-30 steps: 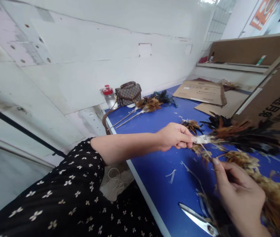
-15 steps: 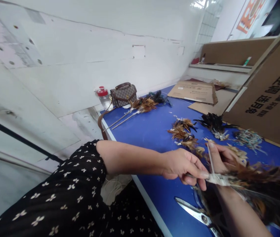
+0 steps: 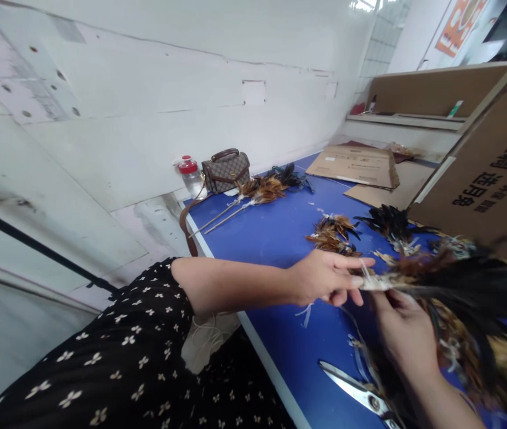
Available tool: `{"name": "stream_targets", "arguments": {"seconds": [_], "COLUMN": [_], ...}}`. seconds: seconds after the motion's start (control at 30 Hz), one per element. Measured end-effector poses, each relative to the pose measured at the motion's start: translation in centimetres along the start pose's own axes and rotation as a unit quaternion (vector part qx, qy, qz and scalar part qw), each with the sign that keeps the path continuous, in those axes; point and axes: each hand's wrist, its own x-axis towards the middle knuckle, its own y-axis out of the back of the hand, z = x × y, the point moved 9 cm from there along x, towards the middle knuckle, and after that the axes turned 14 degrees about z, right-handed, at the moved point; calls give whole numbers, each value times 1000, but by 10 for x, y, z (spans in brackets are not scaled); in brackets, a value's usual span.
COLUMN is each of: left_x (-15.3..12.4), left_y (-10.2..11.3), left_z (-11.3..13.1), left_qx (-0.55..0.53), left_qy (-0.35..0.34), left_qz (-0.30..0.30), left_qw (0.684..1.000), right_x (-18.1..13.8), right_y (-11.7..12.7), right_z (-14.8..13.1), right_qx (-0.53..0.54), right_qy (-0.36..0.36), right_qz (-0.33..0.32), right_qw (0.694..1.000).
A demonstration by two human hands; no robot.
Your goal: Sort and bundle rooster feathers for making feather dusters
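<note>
My left hand (image 3: 327,280) pinches the end of a feather duster (image 3: 463,286), whose dark and brown feathers spread to the right, partly blurred. White wrapping (image 3: 376,282) binds the feathers just past my fingertips. A thin white strip (image 3: 364,269) stands up from this binding beside my left index finger, which is stretched out. Below the binding is my right hand (image 3: 407,330), its fingers curled up against the underside; the tips are partly hidden, and what they grip does not show. A pair of scissors (image 3: 360,387) lies partly spread on the blue table (image 3: 275,345).
Brown feather bunches (image 3: 333,232) and a black bunch (image 3: 387,226) lie beyond my hands. Finished-looking dusters (image 3: 262,190) rest near a handbag (image 3: 226,171) and a red-capped bottle (image 3: 189,176). Flat cardboard (image 3: 354,165) and a large carton (image 3: 494,161) stand at the back right.
Both hands and the duster have moved up and slightly left. My right hand has gone from above the binding, where it pulled the strip, to below it.
</note>
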Motion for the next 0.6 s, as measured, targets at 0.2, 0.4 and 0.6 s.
{"name": "stream_targets", "arguments": {"seconds": [0.2, 0.4, 0.6], "left_x": [21, 33, 34], "left_y": [29, 31, 33], "left_z": [-7, -35, -57], "left_qx": [150, 258, 351], "left_qy": [-42, -44, -119], "left_qz": [93, 73, 83], "left_qw": [983, 962, 925], "right_x": [-24, -36, -31], "right_y": [6, -2, -6], "right_z": [-58, -68, -57], "right_qx": [2, -105, -100], "right_qy": [184, 336, 298], "right_qz": [-5, -30, -53], "right_qw": [983, 935, 948]}}
